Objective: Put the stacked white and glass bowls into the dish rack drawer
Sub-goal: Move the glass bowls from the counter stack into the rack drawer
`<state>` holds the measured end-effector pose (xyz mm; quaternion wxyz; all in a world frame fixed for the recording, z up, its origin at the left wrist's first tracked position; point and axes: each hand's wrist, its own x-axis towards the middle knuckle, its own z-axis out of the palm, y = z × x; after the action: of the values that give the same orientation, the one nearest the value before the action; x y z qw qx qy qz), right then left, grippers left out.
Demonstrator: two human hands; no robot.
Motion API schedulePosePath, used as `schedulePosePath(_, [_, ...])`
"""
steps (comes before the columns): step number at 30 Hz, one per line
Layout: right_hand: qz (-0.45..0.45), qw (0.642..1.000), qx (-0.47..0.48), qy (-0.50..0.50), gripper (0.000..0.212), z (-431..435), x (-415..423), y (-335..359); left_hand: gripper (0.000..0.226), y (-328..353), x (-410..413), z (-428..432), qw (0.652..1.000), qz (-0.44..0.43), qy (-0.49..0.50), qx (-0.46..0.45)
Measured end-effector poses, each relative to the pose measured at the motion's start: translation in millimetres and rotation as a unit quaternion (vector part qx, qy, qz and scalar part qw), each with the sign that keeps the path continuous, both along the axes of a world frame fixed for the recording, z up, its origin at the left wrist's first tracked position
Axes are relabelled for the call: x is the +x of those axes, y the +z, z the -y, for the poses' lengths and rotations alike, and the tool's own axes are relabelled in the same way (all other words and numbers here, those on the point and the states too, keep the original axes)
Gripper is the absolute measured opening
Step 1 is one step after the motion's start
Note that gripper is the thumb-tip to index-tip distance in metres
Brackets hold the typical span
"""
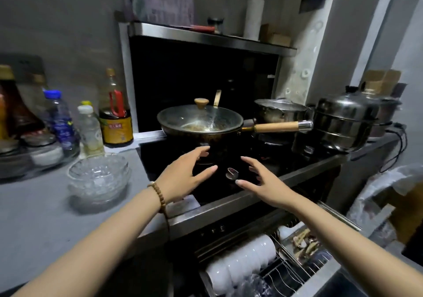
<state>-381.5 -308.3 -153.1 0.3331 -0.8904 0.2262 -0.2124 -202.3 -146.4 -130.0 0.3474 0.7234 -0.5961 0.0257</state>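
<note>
While both hands hover empty over the stove [229, 196]: left hand [183, 177] and right hand [265, 182] open, fingers spread, gripping nothing. Stacked glass bowls [98, 177] on the counter [41, 223], left of the hands; white bowls [242, 260] already in the open drawer [297, 271] below. Risk: slippery glass stack sliding apart or knocking the drawer's wire rack.

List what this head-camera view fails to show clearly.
- Drawer: front cut off by bottom edge; back hidden under stove.
- White bowls: count unclear, overlapping.
- Glass bowls: number in stack unclear, transparent.
- Wok contents: blurred behind lid.
</note>
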Motion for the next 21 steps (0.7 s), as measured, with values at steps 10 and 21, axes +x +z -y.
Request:
schedulePosePath(10, [-0.007,0.991,-0.03,0.127,0.075,-64,117,21,0.06,12,98,-106,0.99,-0.007,0.14,0.003])
schedulePosePath(21, [-0.056,0.978,-0.041,0.196,0.075,-115,204,8,0.092,-31,163,-158,0.965,-0.086,0.243,0.051])
